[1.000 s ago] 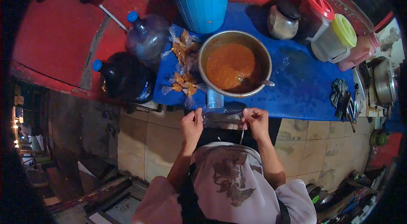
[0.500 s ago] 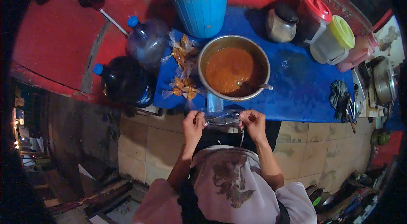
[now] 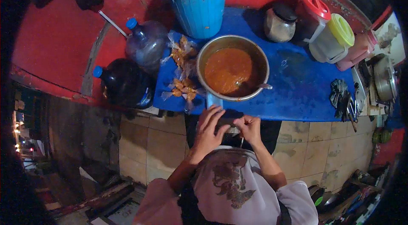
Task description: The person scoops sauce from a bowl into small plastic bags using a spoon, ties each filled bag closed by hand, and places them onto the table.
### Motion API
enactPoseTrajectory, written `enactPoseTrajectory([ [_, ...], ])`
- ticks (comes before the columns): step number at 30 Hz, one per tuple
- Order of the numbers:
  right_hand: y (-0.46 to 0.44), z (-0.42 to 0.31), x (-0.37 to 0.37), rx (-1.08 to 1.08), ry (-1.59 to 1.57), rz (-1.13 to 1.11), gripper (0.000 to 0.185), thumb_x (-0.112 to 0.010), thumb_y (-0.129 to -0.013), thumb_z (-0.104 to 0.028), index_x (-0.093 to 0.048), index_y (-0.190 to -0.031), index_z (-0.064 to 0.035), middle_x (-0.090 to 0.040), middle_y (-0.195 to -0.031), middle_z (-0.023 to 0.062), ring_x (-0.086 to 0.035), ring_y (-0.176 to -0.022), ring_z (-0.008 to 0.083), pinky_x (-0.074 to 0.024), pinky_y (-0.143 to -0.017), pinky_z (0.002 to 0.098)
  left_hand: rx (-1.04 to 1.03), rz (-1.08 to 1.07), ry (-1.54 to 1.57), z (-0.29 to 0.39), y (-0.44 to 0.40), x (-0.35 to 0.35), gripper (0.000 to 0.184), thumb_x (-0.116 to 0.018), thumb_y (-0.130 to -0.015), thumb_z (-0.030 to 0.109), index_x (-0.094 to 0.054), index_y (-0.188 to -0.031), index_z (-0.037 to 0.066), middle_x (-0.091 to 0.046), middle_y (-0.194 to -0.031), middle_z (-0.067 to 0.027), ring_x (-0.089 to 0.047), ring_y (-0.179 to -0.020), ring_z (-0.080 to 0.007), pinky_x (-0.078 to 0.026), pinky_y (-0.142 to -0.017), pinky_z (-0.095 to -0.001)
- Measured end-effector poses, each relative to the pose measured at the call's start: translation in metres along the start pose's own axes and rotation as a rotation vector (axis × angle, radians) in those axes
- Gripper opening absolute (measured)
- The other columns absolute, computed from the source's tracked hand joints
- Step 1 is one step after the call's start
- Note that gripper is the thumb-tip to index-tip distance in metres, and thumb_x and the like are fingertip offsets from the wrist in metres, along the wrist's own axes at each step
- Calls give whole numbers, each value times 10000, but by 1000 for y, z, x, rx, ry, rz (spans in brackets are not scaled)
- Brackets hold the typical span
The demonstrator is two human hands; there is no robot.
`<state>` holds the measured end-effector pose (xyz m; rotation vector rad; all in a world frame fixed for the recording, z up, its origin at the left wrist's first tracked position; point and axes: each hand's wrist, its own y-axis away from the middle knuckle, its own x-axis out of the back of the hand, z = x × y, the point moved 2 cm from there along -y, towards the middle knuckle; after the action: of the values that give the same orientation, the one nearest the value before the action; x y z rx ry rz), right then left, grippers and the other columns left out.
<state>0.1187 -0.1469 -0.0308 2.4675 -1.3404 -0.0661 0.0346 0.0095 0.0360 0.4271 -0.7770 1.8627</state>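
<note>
In front of the blue table's near edge, my right hand (image 3: 248, 129) is closed in a pinch on a clear plastic bag (image 3: 230, 121), only dimly visible between my hands. My left hand (image 3: 207, 130) is beside it with fingers stretched and apart, close to the blue handle (image 3: 214, 100) of the pot. That metal pot (image 3: 266, 61) holds an orange-red sauce (image 3: 227, 71), and a spoon (image 3: 265, 86) leans out over its right rim. Several small knotted bags of orange-brown food (image 3: 183, 86) lie left of the pot.
Behind the pot stands a lidded blue bucket (image 3: 199, 14). Two large bottles (image 3: 146, 46) with blue caps are at the left. A black-lidded jar (image 3: 279, 25) and several pitchers (image 3: 333, 40) line the back right. Dark cloth and utensils (image 3: 340, 97) lie at the table's right end.
Half a second ago both hands stretched the clear bag between them. My left hand has since let go, spread its fingers and shifted right and slightly up; my right hand has moved slightly left.
</note>
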Motion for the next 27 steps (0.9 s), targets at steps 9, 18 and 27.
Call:
enactPoseTrajectory([
  [9, -5, 9, -4, 192, 214, 46, 38, -626, -852, -24, -631, -860, 13, -614, -666, 46, -550, -549, 97, -467, -505, 227, 274, -169, 417, -37, -3, -34, 118, -671, -810, 103, -651, -830, -11, -672, -738, -119, -661, -707, -143, -495, -643, -274],
  [18, 0, -29, 1, 54, -299, -105, 182, -618, -875, -41, -602, -1032, 49, -637, -756, 54, -568, -595, 83, -458, -512, 213, 244, -29, 223, -25, -3, -34, 54, -574, -856, 53, -585, -832, 7, -653, -685, -107, -675, -639, -192, -500, -577, -294],
  [27, -8, -26, -1, 53, -255, -92, 107, -684, -837, -81, -658, -824, 21, -632, -718, 21, -549, -625, 65, -440, -562, 222, 251, 54, 375, -24, -3, -28, 91, -621, -836, 59, -566, -899, 23, -653, -714, -101, -677, -648, -221, -495, -552, -318],
])
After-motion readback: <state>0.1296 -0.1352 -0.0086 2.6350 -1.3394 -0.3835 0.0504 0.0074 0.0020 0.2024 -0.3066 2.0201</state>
